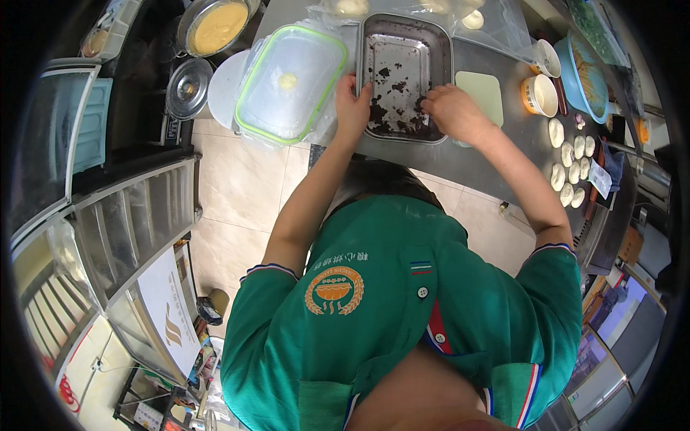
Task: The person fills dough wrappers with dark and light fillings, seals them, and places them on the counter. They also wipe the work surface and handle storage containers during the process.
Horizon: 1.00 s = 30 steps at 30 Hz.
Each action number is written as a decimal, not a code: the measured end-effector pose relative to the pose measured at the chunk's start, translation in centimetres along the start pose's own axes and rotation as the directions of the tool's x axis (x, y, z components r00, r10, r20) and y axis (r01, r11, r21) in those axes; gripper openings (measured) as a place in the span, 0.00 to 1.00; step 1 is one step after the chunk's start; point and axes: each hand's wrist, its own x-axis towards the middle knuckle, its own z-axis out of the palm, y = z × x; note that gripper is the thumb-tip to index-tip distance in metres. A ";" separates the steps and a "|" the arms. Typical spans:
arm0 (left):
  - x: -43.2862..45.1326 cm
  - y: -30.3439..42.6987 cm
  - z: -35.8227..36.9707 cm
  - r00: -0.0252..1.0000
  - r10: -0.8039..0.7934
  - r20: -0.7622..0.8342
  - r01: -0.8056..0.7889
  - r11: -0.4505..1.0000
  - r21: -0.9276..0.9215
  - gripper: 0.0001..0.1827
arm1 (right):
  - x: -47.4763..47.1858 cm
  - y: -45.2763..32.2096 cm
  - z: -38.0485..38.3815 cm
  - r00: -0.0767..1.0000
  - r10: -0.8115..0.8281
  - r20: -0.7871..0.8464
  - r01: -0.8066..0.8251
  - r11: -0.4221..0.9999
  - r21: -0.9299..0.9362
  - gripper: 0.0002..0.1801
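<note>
A rectangular metal pan (405, 48) lies before me, its bottom smeared and dotted with a dark crumbly paste (380, 114). My left hand (353, 108) grips the pan's left rim, thumb at the inner edge. Over the right rim reaches my right hand (453, 112), its bunched fingertips closed around a dark bit of the paste inside. Left of the pan is a clear plastic lid (269, 97) with a green seal, bearing white powder and a small pale dough piece (288, 81). A pale green plastic board (480, 94) lies partly behind my right hand.
Several dough pieces (556, 133) sit on the steel counter (485, 167) at right, near paper tubs (539, 96) and a blue basin (579, 75). A bowl of yellow batter (218, 29) and a metal lid (188, 89) stand at left. Plastic-covered dough (353, 6) lies behind the pan.
</note>
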 end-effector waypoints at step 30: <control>0.0 -0.1 0.0 0.999 -0.042 0.034 0.043 0.998 -0.044 0.14 | -1.1 -4.2 5.4 0.623 0.569 -0.536 -0.303 0.808 0.505 0.10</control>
